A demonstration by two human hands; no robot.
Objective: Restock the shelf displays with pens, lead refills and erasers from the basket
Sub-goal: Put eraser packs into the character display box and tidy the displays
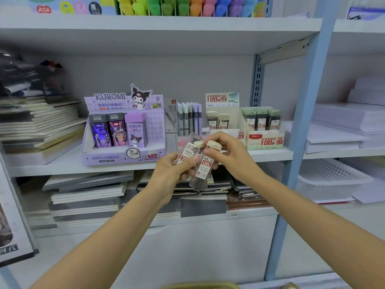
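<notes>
My left hand [169, 176] holds a small bunch of clear lead refill cases [187, 152] with red labels. My right hand [230, 155] pinches the cream cap end of one lead refill case [205, 165] from that bunch, in front of the middle shelf. Behind them stands the cream 0.5 lead refill display box [224, 119] with two cases in it. The 0.7 lead refill display box [264, 140] to its right is full of green-capped cases. A rim of the basket [204, 285] shows at the bottom edge.
A purple Kuromi lead display [123, 130] stands at the left of the shelf, with a row of pens [189, 118] beside it. Stacked notebooks [39, 124] fill the left and the shelf below. A blue shelf post [300, 142] and a white tray [331, 178] are at the right.
</notes>
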